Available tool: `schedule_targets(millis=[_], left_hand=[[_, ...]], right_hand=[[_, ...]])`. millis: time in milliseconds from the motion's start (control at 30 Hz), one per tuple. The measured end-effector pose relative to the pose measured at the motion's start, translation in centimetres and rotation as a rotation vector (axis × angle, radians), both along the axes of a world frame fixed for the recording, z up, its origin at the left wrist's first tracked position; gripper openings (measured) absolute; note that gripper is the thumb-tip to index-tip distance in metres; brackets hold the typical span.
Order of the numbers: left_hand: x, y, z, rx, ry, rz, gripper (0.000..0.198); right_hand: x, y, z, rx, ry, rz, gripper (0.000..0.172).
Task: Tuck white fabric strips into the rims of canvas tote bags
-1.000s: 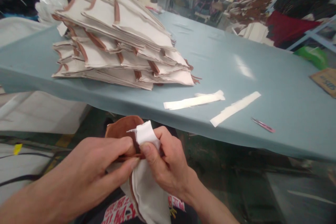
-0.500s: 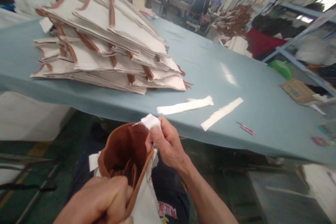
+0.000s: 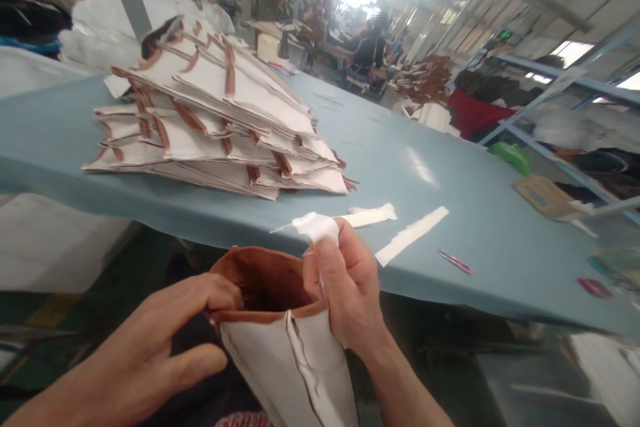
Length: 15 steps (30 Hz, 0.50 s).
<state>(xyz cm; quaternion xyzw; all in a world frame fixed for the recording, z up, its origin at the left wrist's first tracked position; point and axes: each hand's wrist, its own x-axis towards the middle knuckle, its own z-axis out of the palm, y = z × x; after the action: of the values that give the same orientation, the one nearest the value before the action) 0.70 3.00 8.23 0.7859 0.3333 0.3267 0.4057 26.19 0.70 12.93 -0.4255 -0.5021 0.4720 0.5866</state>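
Low in front of me is a fabric bag (image 3: pixel 270 360), off-white outside with a raised seam and brown inside its mouth. The fingers of my left hand (image 3: pixel 165 340) hook over the rim into the mouth, while its thumb stands apart, outside the bag. My right hand (image 3: pixel 350 287) pinches the rim on the other side, together with a small white piece of cloth (image 3: pixel 315 225) that sticks up with a loose thread. Beyond the hands, two cream strips (image 3: pixel 413 235) lie on the blue-grey table (image 3: pixel 380 127). One strip is partly covered by my right hand.
A tall pile of off-white pieces with brown edging (image 3: pixel 225 127) stands on the table's left. Pink-handled thread snips (image 3: pixel 455 261) and a small red object (image 3: pixel 595 287) lie to the right. Shelving (image 3: pixel 530 137) rises beyond. A person (image 3: pixel 367 53) sits far back.
My left hand has shifted from gripping the near rim to its left side, with the thumb now apart. The bag has turned, showing its seamed side. My right hand has moved slightly right.
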Motion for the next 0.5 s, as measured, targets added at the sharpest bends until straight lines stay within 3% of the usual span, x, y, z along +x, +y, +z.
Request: schedule_targets(millis=[100, 233, 333, 500], left_hand=[[2.0, 0.6, 2.0, -0.058, -0.027, -0.119, 0.019], [3.9, 1.0, 3.9, -0.129, -0.048, -0.195, 0.014], [4.3, 1.0, 3.6, -0.183, -0.094, -0.233, 0.02], [4.3, 0.4, 2.0, -0.248, -0.074, -0.19, 0.02]], right_hand=[[-0.7, 0.1, 0.9, -0.009, -0.059, 0.073, 0.052], [-0.9, 0.8, 0.5, 0.022, -0.156, 0.056, 0.054], [-0.6, 1.3, -0.4, 0.013, -0.191, 0.023, 0.052], [-0.8, 1.5, -3.1, -0.064, -0.193, 0.048, 0.053]])
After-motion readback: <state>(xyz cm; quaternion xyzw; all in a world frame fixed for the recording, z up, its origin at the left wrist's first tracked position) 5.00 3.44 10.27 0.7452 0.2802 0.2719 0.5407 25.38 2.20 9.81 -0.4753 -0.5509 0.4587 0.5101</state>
